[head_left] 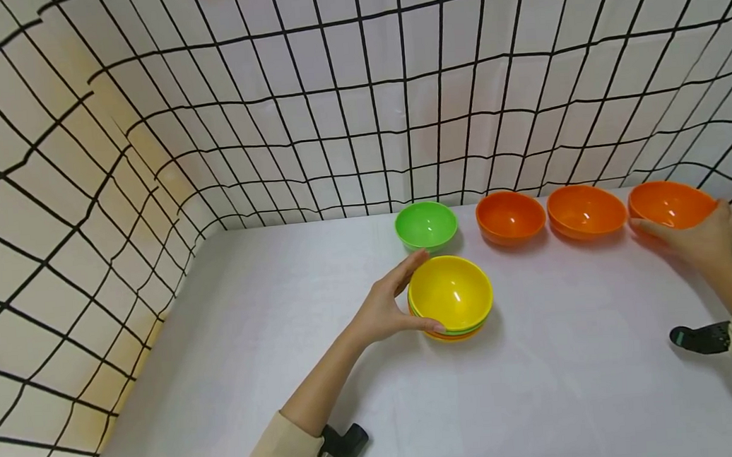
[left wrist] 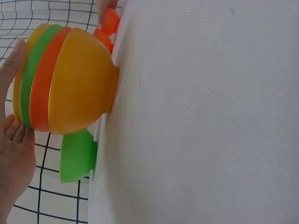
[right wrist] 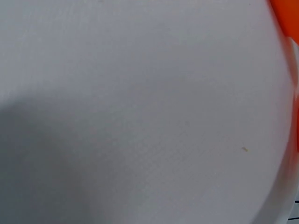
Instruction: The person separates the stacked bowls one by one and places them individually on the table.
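Near the middle of the table is a stack of bowls (head_left: 452,295), with a yellow one on top. In the left wrist view the layers show as yellow, green, orange and a yellow bottom bowl (left wrist: 81,84). My left hand (head_left: 384,308) grips this stack from its left side, thumb in front and fingers behind. At the far right, my right hand (head_left: 706,239) holds the rim of an orange bowl (head_left: 670,204), thumb at the near left and fingers at the right. In the right wrist view that hand is out of sight.
Along the back stand a green bowl (head_left: 426,226), a darker orange bowl (head_left: 510,217) and another orange bowl (head_left: 585,210), left of the held one. Black wire mesh (head_left: 365,85) rises behind the white table (head_left: 269,306) and at both sides.
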`<action>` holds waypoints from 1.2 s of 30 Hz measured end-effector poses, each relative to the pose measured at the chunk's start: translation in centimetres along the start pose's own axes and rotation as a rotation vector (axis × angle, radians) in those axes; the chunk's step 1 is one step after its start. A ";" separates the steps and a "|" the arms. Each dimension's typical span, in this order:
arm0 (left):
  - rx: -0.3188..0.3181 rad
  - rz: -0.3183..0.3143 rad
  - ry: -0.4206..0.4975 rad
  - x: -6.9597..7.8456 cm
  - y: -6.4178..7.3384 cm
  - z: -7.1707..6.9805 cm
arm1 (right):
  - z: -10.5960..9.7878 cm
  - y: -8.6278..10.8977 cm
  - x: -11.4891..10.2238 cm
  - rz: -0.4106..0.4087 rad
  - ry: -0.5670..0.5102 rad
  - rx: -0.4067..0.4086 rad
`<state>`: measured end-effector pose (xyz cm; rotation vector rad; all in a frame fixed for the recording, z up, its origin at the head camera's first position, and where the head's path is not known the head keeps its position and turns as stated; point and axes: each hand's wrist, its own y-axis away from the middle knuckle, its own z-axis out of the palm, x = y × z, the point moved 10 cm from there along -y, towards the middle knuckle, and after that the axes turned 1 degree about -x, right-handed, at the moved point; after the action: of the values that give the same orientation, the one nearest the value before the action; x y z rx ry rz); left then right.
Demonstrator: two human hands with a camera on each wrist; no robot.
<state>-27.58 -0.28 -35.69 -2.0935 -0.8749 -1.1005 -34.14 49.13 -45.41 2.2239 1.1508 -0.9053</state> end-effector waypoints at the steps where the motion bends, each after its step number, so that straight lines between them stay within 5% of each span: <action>1: -0.001 -0.002 0.000 0.0 0.0 0.0 | 0.0 0.1 -0.1 0.000 0.001 -0.001; 6: -0.005 -0.011 0.003 -0.3 -0.1 0.2 | -0.2 0.4 -0.2 0.000 0.013 -0.015; 10: 0.002 0.000 0.004 -1.9 -0.4 0.5 | -0.8 0.6 -0.1 -0.019 0.018 0.006; 17: 0.018 0.030 -0.005 -3.6 -0.7 0.8 | -2.7 1.8 -1.7 -0.164 -0.043 0.202; 26: 0.013 0.017 -0.019 -3.3 -0.5 1.0 | -4.3 5.1 -4.7 -0.348 -0.124 0.334; 33: 0.001 0.010 -0.002 -0.6 0.3 0.6 | -4.1 6.5 -5.7 -0.390 -0.142 0.359; 36: -0.009 0.003 -0.006 -0.1 0.5 0.6 | -4.1 7.8 -6.2 -0.488 -0.230 0.435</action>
<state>-27.00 -0.18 -36.19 -2.1060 -0.8710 -1.0994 -28.89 44.41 -37.29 2.0992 1.5275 -1.7034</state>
